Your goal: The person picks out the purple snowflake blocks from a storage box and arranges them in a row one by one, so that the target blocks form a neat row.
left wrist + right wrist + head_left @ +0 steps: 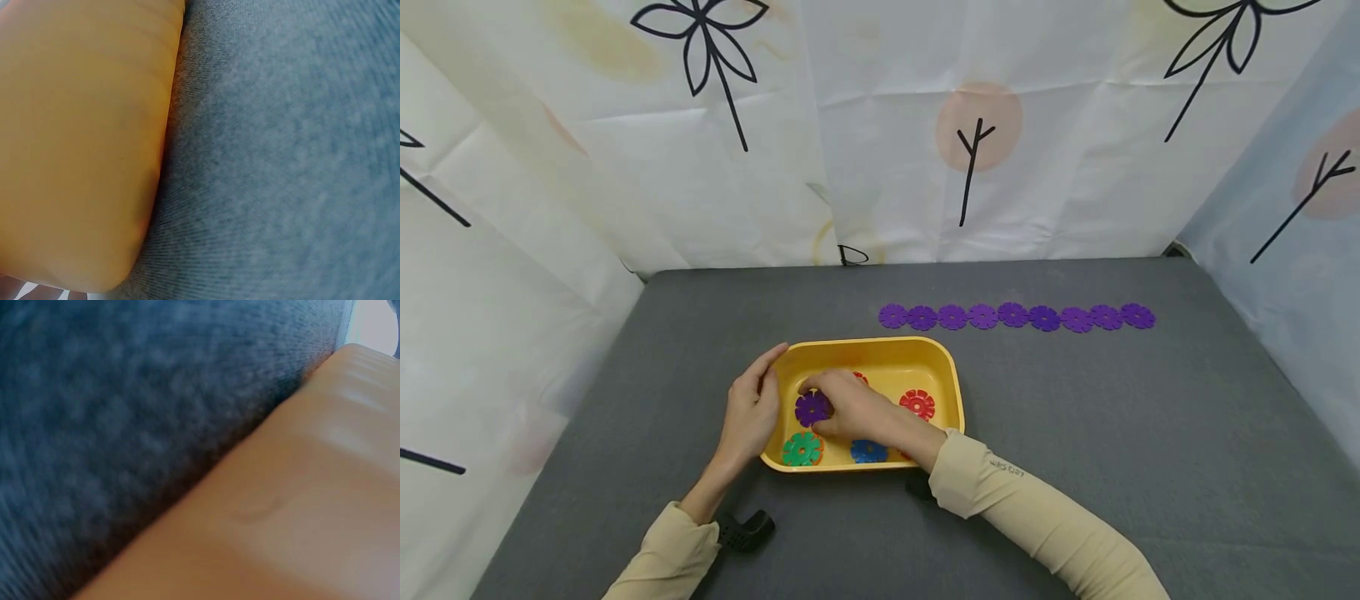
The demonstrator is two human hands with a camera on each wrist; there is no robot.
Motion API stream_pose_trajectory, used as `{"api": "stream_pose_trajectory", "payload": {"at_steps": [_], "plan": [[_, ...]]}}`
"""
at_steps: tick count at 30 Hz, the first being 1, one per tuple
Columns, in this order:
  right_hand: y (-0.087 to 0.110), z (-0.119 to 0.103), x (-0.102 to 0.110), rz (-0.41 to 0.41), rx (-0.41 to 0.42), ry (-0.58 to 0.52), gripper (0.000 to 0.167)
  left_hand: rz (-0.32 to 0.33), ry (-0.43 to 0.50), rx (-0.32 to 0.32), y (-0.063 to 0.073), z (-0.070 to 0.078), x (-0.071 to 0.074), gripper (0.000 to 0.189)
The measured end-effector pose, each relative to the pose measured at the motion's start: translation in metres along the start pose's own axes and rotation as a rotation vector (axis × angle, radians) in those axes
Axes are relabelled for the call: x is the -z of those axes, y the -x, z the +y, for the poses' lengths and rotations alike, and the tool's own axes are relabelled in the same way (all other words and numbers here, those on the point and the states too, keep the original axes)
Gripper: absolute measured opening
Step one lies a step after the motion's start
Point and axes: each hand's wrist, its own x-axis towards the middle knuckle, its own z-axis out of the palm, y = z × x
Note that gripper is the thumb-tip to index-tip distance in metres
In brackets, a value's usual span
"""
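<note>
My right hand (pixel 853 408) reaches into a yellow plastic tray (pixel 942 360) and pinches a dark purple flower-shaped disc (pixel 812 409) between thumb and fingers, near the tray's left end. With the left hand (pixel 756 408) I hold the tray's left end, one finger stretched along its far corner. Below the purple disc lies a green flower disc (pixel 802 449), with orange showing at its edge. A blue disc (pixel 868 452) and a red disc (pixel 917 404) lie farther right in the tray. My right hand and forearm hide part of the contents. Close up, the left wrist view shows the tray's outer wall (pixel 81 144).
Beyond the tray, a row of several purple flower discs (pixel 982 317) runs left to right on the grey tabletop (pixel 1112 433). White printed cloth (pixel 880 167) hangs behind the table and at its sides. A black wrist device (pixel 747 531) sits by the left cuff.
</note>
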Motion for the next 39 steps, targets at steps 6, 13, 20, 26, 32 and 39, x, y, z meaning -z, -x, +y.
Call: {"api": "stream_pose_trajectory", "payload": {"at_steps": [6,13,20,26,32,39], "plan": [[0.000,0.001,0.002,0.009,0.003,-0.037,0.050,0.003,0.006,-0.009,0.000,-0.001,0.000,0.042],[0.005,-0.001,0.006,0.029,-0.027,-0.142,0.054,0.007,0.000,-0.007,0.000,0.000,0.000,0.041],[0.024,-0.007,0.024,0.104,-0.008,-0.236,0.052,-0.001,-0.004,0.000,0.001,0.002,0.000,0.042],[0.047,0.001,0.053,0.174,-0.041,-0.213,0.052,0.010,-0.009,-0.006,0.002,0.001,0.001,0.042],[0.069,0.028,0.086,0.268,-0.103,-0.219,0.057,0.012,0.005,-0.009,0.001,-0.002,0.001,0.042],[0.099,0.078,0.116,0.412,-0.191,-0.145,0.056,0.015,0.018,-0.021,0.000,-0.002,0.001,0.042]]}}
